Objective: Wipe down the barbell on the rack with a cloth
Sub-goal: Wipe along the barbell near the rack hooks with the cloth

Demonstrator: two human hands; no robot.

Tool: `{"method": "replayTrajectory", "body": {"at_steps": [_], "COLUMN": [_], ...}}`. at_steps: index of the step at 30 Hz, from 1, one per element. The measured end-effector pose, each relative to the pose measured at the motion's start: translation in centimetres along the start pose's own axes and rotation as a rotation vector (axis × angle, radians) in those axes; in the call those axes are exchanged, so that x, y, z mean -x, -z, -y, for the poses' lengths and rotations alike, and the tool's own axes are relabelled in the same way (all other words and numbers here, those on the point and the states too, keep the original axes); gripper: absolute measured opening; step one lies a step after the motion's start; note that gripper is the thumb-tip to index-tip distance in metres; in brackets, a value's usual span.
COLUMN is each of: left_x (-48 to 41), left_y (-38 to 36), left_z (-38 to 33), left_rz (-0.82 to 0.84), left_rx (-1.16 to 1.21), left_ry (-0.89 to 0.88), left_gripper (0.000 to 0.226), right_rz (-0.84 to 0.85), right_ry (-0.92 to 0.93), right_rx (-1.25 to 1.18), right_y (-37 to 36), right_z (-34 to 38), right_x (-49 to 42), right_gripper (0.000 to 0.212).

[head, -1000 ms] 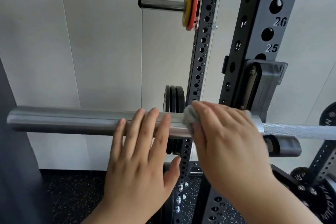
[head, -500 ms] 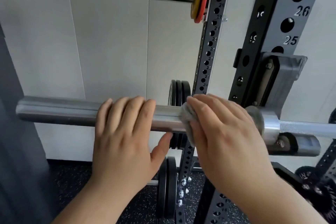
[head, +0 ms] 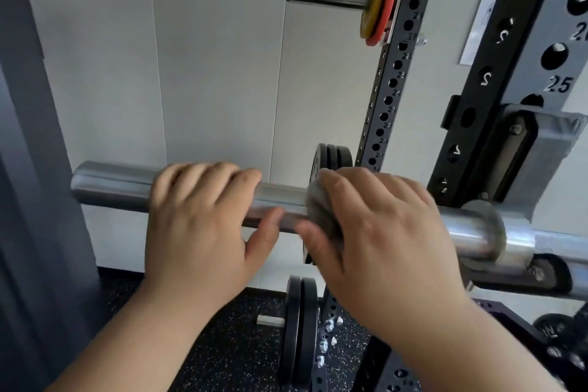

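A steel barbell point(head: 114, 188) lies across the black rack point(head: 496, 111), its smooth sleeve reaching left and its collar at the right. My left hand point(head: 203, 232) curls over the middle of the sleeve, fingers on top and thumb underneath. My right hand point(head: 381, 239) is wrapped round the sleeve just to the right, pressing a grey cloth point(head: 318, 210) against the metal. Only the cloth's left edge shows past my fingers. The hands sit a short gap apart.
A peg with yellow and red plates point(head: 380, 0) sticks out of the rear upright above. Black plates point(head: 300, 328) hang on lower pegs behind and under the bar. A grey J-hook point(head: 541, 149) holds the bar at right. A dark pillar point(head: 28, 200) stands left; speckled rubber floor below.
Both hands have slid left along the sleeve, away from the collar, the right hand dragging the cloth with it. My left fingers have curled tighter over the bar.
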State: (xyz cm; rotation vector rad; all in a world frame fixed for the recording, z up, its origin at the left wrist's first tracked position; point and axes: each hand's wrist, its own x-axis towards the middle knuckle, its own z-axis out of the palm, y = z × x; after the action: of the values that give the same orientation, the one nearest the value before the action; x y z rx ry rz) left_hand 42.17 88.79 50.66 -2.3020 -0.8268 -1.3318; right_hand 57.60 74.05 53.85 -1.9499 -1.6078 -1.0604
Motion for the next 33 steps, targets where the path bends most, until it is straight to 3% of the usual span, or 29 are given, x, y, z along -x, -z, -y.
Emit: {"method": "replayTrajectory", "body": {"at_steps": [3,7,10,14,16,19,22,26,29,33], "left_x": [1.1,3.3,4.6,1.1,-1.3,-2.2,-1.3,0.2,2.3,2.6], "left_y": [0.1,0.0,0.1,2.8,3.3,1.9,1.2,0.9,0.6,1.8], "left_z": [-0.6,-1.2,-1.7,1.2,3.1,4.0,3.8,3.5,3.0,3.7], "left_rz": [-0.008,0.003,-0.015,-0.148,-0.11,0.044,0.04,-0.016,-0.022,-0.002], "left_rx": [0.018,0.039,0.066,0.166,0.107,-0.046,-0.05,-0.022,0.028,0.086], "left_ry": [0.003,0.026,0.018,-0.055,0.011,0.092,0.112,0.112,0.109,0.051], "left_gripper": [0.052,0.063,0.067,0.031,0.027,0.034,0.035,0.029,0.04,0.044], "right_rz": [0.003,0.028,-0.014,-0.03,-0.01,0.003,-0.003,-0.039,-0.023,0.078], "right_ry": [0.032,-0.145,-0.144,0.048,0.082,-0.049,-0.157,0.03,0.157,0.038], "right_rx": [0.008,0.048,0.08,-0.013,-0.043,-0.014,0.038,0.017,0.003,-0.06], "right_y": [0.0,0.9,0.0,-1.5,-1.2,0.2,0.6,-1.9,-2.6,-0.5], "right_z": [-0.6,-1.3,0.4,2.5,1.8,0.0,0.1,3.6,4.8,1.5], "right_x": [1.2,0.7,-0.9,-1.1,-0.6,-0.5,-2.2,-3.4,-2.2,-1.5], "right_gripper": [0.048,0.046,0.05,0.045,0.048,0.044,0.052,0.046,0.045,0.049]}}
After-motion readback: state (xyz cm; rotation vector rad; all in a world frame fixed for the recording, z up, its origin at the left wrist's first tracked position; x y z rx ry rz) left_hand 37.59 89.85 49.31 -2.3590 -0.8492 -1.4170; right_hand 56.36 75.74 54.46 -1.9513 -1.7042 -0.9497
